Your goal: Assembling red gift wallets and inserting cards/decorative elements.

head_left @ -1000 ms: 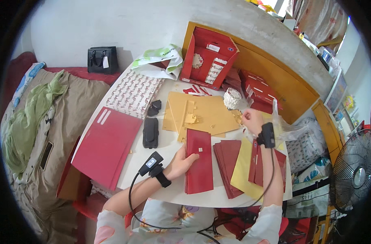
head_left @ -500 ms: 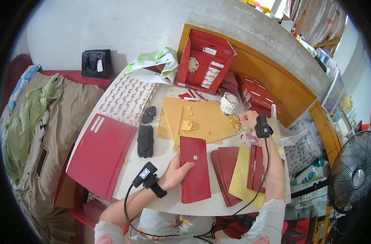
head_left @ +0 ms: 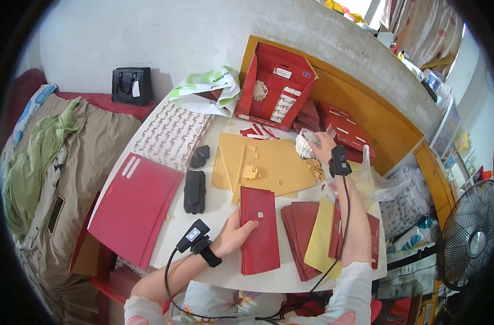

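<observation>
My left hand [head_left: 236,234] grips the left edge of a dark red rectangular card piece [head_left: 260,238], possibly several stacked. The thumb rests on its face, close to a small whitish square stuck there. Further off, my right hand [head_left: 326,147] has its fingers curled against a white, ruffled, roundish bundle [head_left: 305,143]; what the bundle is made of cannot be made out. Tan card sheets [head_left: 282,157] lie beside it, with small tan scraps [head_left: 250,172] on top. To the right of the held piece is a fanned pile of red card pieces [head_left: 298,233].
A red open-fronted box [head_left: 263,112] stands at the back, beside stacked red packs [head_left: 341,127]. Larger red sheets [head_left: 136,208], a black case [head_left: 194,192] and patterned sheets [head_left: 171,132] occupy the left. Yellow paper [head_left: 318,238] lies front right; a fan [head_left: 469,238] stands beyond the table.
My right hand has moved left and away from me, from the clutter beside the white bundle onto the bundle itself. My left hand keeps its hold on the red card piece.
</observation>
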{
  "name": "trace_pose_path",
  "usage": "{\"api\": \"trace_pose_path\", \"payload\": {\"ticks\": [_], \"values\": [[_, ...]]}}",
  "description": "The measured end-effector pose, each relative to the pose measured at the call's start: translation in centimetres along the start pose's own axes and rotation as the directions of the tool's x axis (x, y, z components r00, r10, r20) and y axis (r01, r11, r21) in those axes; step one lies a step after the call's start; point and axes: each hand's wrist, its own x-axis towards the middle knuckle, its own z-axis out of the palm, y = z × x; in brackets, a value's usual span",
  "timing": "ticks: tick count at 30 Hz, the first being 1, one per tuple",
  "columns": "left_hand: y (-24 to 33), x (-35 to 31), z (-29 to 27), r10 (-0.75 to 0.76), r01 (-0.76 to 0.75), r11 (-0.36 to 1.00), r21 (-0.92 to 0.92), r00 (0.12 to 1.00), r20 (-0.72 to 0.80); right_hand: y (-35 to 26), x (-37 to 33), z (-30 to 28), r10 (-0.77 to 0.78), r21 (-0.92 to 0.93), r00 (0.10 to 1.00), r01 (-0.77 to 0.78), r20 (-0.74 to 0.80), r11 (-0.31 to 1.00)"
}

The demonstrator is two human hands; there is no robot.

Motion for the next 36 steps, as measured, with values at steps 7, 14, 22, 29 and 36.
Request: {"api": "trace_pose_path", "payload": {"ticks": [7,14,22,29,36], "values": [[0.2,-0.2,-0.1,-0.001,0.001,1.0,-0.026,1.0,-0.004,-1.1,0.7,0.4,-0.014,-0.066,0.996,0.02,0.086,0.998],[0.2,0.0,0.2,-0.041,0.041,0.999,-0.017,0.999,0.01,-0.2,0.3,-0.2,-0.026,-0.069,0.997,0.031,0.072,0.997],[0.2,0.0,0.2,0.021,-0.02,0.998,-0.052,1.0,0.006,-1.3,1.2,-1.4,0.084,-0.114,0.98,-0.064,0.182,0.991],[-0.5,0.2,-0.1,0.04,-0.04,0.998,-0.046,0.999,-0.01,-1.9,1.6,-2.1,0.043,-0.131,0.967,-0.01,0.251,0.991],[0.1,0.1,0.2,0.023,-0.023,1.0,-0.018,1.0,-0.006,-1.5,1.3,-1.8,0.024,-0.189,0.983,0.012,0.184,0.982]]}}
